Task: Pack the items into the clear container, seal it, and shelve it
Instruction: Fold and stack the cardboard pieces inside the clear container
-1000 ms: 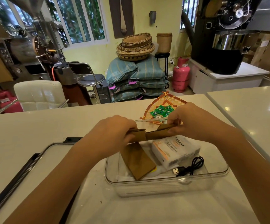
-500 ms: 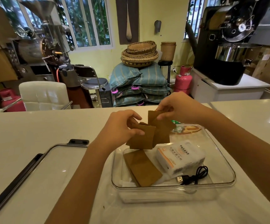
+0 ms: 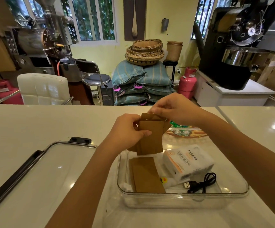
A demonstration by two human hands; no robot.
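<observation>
White counter (image 3: 34, 122); tissue pack (image 3: 188, 162) bears orange-edged label, characters unreadable.

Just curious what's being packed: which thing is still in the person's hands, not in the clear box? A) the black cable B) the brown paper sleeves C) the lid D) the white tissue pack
B: both the left hand and right hand hold the brown paper sleeves above the clear box.
</observation>
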